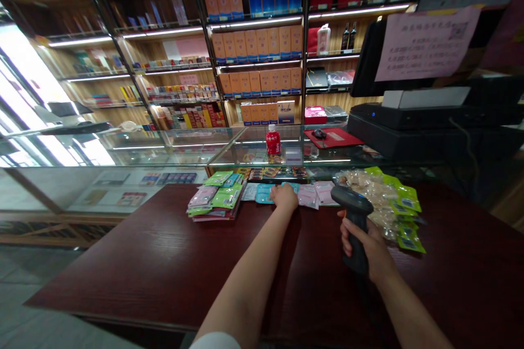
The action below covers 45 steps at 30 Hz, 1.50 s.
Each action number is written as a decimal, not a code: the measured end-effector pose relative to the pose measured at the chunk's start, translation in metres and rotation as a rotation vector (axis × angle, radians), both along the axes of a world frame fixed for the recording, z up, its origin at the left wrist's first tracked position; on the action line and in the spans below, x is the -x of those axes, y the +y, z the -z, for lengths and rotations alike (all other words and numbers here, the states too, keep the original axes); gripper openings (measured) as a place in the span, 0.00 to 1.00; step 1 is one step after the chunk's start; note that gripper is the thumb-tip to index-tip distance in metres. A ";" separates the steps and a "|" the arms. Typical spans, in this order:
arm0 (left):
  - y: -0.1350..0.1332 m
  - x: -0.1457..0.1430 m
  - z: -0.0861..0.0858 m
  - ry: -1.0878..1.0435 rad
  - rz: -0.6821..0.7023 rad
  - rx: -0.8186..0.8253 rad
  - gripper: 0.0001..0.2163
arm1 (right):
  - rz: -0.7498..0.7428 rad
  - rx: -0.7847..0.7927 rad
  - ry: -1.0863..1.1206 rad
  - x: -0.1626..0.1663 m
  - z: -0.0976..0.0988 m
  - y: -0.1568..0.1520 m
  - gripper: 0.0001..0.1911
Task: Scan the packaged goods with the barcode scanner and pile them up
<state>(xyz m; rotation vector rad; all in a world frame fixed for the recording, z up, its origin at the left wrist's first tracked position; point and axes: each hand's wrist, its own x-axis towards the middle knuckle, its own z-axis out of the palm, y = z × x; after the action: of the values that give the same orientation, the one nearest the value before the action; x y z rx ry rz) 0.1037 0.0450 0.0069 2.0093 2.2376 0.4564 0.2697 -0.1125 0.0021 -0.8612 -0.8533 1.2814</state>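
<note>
Note first the position of the handheld barcode scanner point(352, 202) relative to the row of flat packets along the far edge of the dark wooden table point(143, 251). The row runs left to right, crosswise to the forearms. The scanner head stands nearer the person than the row, just off its right end; the handle's long axis runs down from the head, through the grip, toward the person.

The right hand point(364, 242) is wrapped around the handle, with the index finger near the trigger area. The scan window is not visible, so its exact aim cannot be determined.

The left hand point(285, 196) rests on the row at the blue packets point(264, 194), fingers curled down; whether it pinches one cannot be told. It is the nearer hand to these. The pink packets point(308, 196) lie to its right, between it and the scanner. Left of the row sits a mixed packet stack point(216, 196); right of the scanner lie green-ended clear bags point(403, 202).
</note>
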 end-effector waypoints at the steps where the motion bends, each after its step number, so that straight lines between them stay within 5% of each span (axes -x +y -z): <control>1: 0.000 -0.003 -0.002 -0.013 -0.013 0.009 0.17 | 0.009 -0.003 0.006 0.000 0.000 0.001 0.19; 13: 0.006 -0.022 -0.009 -0.244 -0.164 0.125 0.36 | 0.034 0.002 0.025 0.001 -0.002 0.000 0.18; 19: 0.001 -0.029 0.000 -0.217 0.034 0.089 0.24 | 0.032 0.003 0.011 0.000 0.002 0.004 0.19; 24: -0.002 -0.027 0.006 -0.302 0.054 0.032 0.12 | 0.040 0.013 0.014 -0.001 0.002 0.004 0.20; 34: -0.001 -0.005 0.017 -0.873 0.023 -0.193 0.03 | 0.048 0.018 0.009 0.002 0.000 0.002 0.21; 40: -0.020 0.027 0.022 -1.418 0.133 -0.191 0.15 | 0.042 0.013 -0.009 0.003 0.002 0.004 0.22; 45: -0.033 0.046 0.034 -1.596 0.199 -0.245 0.22 | 0.014 0.016 -0.043 0.007 0.000 0.000 0.23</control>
<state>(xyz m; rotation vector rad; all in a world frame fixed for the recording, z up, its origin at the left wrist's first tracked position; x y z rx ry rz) 0.0577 0.0119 -0.0272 1.0094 0.9540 1.5707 0.2629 -0.1121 0.0017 -0.9081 -0.8709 1.2630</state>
